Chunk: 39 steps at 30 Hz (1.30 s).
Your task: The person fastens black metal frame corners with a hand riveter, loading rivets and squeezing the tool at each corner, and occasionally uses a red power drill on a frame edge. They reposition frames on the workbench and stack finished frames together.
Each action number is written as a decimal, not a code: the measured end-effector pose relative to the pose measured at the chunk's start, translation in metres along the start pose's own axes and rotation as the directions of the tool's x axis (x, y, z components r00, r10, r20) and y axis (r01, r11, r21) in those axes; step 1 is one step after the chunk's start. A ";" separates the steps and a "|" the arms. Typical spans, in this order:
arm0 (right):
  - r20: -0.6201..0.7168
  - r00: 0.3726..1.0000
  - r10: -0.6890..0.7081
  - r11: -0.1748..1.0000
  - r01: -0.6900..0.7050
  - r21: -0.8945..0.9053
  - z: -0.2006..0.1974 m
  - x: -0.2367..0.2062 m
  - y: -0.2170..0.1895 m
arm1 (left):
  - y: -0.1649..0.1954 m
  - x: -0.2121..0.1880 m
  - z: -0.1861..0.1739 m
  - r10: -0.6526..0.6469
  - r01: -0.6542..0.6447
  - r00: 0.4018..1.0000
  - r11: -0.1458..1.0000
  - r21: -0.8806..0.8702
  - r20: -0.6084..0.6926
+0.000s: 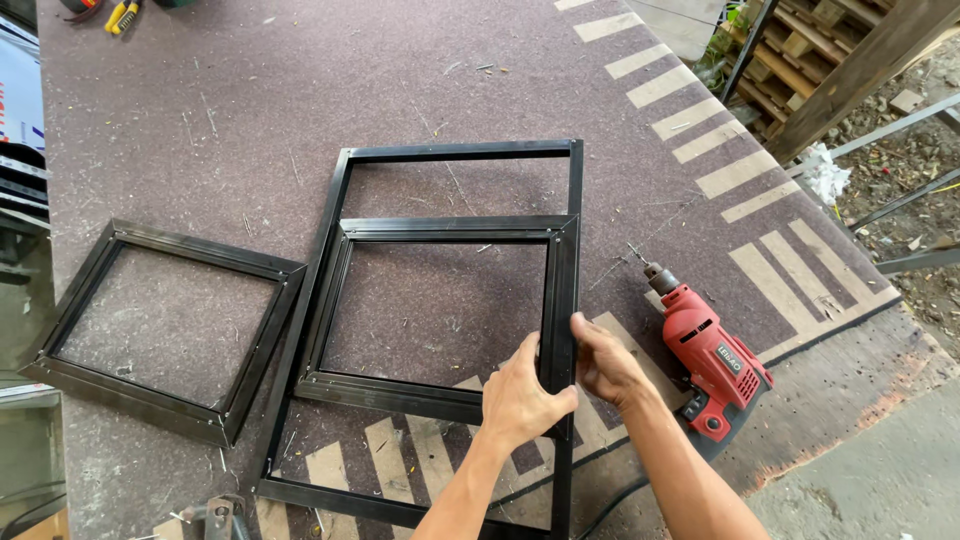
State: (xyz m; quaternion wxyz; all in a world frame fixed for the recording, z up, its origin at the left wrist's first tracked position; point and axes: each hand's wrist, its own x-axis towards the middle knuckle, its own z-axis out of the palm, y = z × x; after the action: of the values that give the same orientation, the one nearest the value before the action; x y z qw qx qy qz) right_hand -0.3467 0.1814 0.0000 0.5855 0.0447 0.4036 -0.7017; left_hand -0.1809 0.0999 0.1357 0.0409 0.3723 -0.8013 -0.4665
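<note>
A small black metal frame [450, 228] lies on top of a larger black metal frame [460, 151] in the middle of the brown worktable [250, 110]. Their right edges line up. My left hand [520, 400] grips the right rail of the small frame near its lower corner, thumb wrapped over the bar. My right hand [605, 360] presses against the same rail from the outer side. A second small black frame [165, 250] lies flat to the left, apart from both hands.
A red electric drill [710, 365] with a bit lies just right of my right hand, its cord trailing down. Yellow-handled tools [122, 14] sit at the far top left. Wooden pallets [810, 40] and rubble stand beyond the table's right edge.
</note>
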 end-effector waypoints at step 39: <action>0.080 0.951 -0.299 0.935 0.309 -0.176 -0.004 0.012 0.041 | 0.033 -0.039 -0.025 0.016 -0.016 0.996 1.000 0.005 -0.082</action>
State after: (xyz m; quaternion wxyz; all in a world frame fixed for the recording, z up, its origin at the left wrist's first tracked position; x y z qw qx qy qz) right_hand -0.3172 0.1748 -0.0305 0.4818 -0.0914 0.4544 -0.7437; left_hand -0.1615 0.1159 0.1868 0.0768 0.3849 -0.8030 -0.4485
